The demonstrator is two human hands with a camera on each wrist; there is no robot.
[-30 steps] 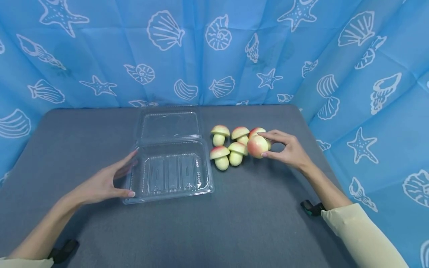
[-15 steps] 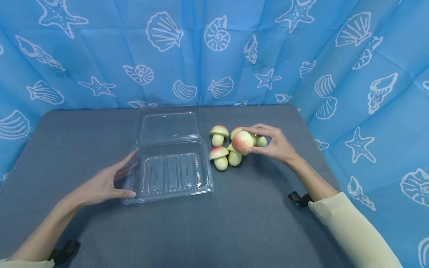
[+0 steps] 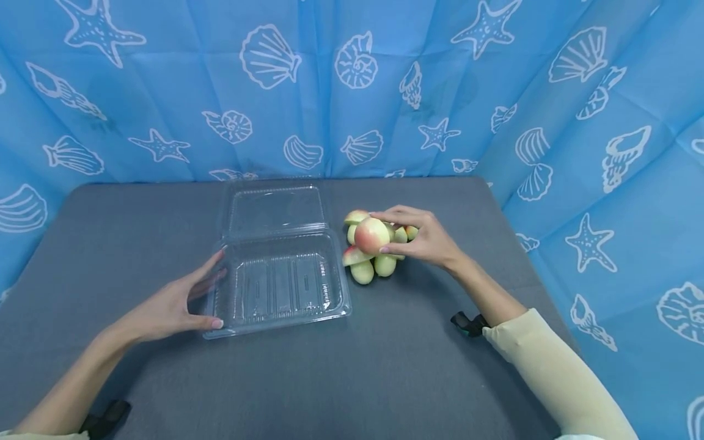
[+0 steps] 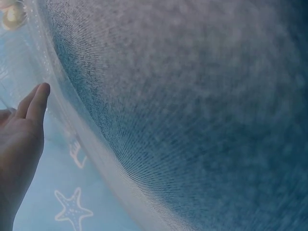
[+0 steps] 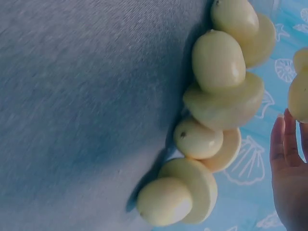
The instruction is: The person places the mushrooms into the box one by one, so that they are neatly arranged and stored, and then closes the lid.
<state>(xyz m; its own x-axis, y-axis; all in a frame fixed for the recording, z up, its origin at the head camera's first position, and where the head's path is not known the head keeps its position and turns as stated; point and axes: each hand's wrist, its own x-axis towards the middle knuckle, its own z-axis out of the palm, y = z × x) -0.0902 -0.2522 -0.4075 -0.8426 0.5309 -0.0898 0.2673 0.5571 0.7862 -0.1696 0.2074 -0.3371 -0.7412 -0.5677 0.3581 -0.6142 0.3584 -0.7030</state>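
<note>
A clear plastic container (image 3: 280,284) stands with its lid (image 3: 277,211) folded back. My left hand (image 3: 165,305) touches its left side, thumb at the near corner, fingers spread and fairly straight; in the left wrist view the hand (image 4: 24,130) shows at the left edge. Between thumb and fingers, my right hand (image 3: 426,237) pinches a red-and-yellow mushroom-shaped piece (image 3: 371,236), held above several similar pieces (image 3: 362,272). The right wrist view shows the held piece (image 5: 299,96) at the right edge above the fingers, beside the row of other pieces (image 5: 219,62).
The grey table (image 3: 352,379) spreads around the container and the pieces. A blue curtain (image 3: 324,85) with white shells and starfish hangs behind the table and along its right side. A dark strap device (image 3: 469,324) sits by the right sleeve.
My right hand has moved left with the pinched piece, from the right end of the group toward the container. My left hand and the container have stayed in place.
</note>
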